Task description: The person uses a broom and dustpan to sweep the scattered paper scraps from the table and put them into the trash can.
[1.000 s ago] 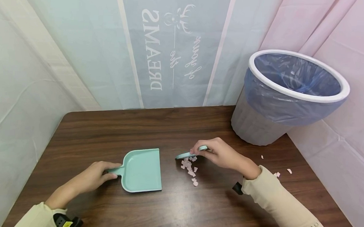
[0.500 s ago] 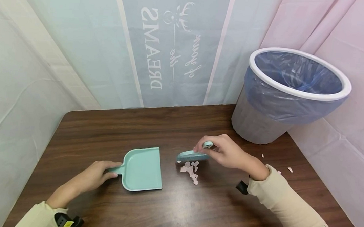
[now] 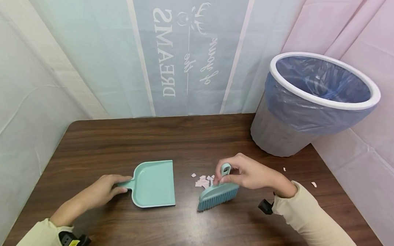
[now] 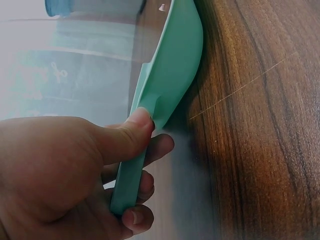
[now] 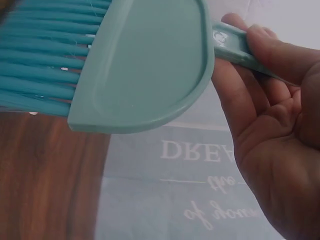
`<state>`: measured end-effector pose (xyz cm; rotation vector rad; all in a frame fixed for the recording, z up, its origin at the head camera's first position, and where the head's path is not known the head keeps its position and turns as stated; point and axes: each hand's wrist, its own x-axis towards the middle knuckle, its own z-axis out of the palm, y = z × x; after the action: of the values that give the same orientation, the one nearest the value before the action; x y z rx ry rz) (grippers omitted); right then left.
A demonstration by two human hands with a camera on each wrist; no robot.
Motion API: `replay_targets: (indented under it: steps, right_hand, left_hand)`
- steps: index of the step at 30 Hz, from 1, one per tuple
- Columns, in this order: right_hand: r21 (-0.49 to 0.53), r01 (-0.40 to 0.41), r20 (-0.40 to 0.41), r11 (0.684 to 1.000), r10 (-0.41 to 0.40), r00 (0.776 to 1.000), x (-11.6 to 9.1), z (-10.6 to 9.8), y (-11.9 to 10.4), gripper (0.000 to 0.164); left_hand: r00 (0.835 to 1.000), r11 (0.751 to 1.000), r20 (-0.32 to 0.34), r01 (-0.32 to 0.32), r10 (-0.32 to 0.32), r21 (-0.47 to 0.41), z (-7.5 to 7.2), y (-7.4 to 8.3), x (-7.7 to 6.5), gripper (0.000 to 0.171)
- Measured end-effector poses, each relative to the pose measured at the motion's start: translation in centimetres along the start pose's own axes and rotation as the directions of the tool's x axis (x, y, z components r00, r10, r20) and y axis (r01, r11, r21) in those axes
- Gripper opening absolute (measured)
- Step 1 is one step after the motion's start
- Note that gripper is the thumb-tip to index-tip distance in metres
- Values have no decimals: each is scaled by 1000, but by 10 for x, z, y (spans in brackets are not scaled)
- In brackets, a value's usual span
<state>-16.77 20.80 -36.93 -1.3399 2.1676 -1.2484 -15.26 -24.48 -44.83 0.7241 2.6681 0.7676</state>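
Note:
My left hand (image 3: 103, 190) grips the handle of a mint-green dustpan (image 3: 154, 183), which lies on the table with its straight lip toward the right. In the left wrist view the thumb presses on top of the dustpan handle (image 4: 131, 182) and the fingers curl beneath. With my right hand (image 3: 242, 171) I hold a matching hand brush (image 3: 218, 194) by its handle, bristles pointing down and toward me. Small pale paper scraps (image 3: 203, 181) lie just behind the brush, which hides some of them. The right wrist view shows tiny bits caught among the bristles (image 5: 42, 65).
A grey wastebasket (image 3: 279, 135) with a blue liner and white rim stands at the back right of the dark wooden table (image 3: 133, 138). Loose scraps (image 3: 314, 184) lie near my right forearm. Fabric panels (image 3: 193, 56) enclose the back and sides.
My right hand has brought the brush over the scraps to their near side, turning its bristles toward me. One scrap now lies apart on the left. The left hand and dustpan stay put.

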Motion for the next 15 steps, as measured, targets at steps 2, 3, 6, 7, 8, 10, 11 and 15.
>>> replay_targets:
  steps: [2, 3, 6, 7, 8, 10, 11, 15]
  right_hand:
    - [14, -4, 14, 1000, 4, 1000, 0, 1, 4, 12]
    - [15, -3, 16, 1000, 3, 1000, 0, 2, 7, 13]
    - [11, 15, 18, 1000, -15, 1000, 1, 2, 12, 14]
    - [6, 22, 15, 1000, -22, 1000, 2, 1, 13, 14]
    - [0, 27, 11, 1000, -27, 1000, 3, 1, 14, 14]
    - [-9, 32, 0, 999, -32, 999, 6, 0, 16, 14]
    - [-17, 31, -10, 999, -31, 999, 7, 0, 17, 14]
    - [-50, 11, -67, 999, -14, 998, 12, 0, 19, 17]
  left_hand:
    - [1000, 1000, 5, 1, -1, -1, 0, -1, 0, 41]
    - [1000, 1000, 7, 1, -1, -2, 0, -1, 0, 41]
    - [1000, 1000, 10, -2, 2, -5, 0, -1, 0, 41]
    - [1000, 1000, 9, -4, 4, -5, 0, -1, 0, 41]
    - [1000, 1000, 7, -4, 4, -5, 0, 0, 0, 41]
    - [1000, 1000, 4, -5, 5, -5, 0, 0, 0, 41]
    - [1000, 1000, 3, -4, 4, -5, 0, 0, 0, 41]
    - [1000, 1000, 4, -4, 5, -7, 0, 0, 0, 41]
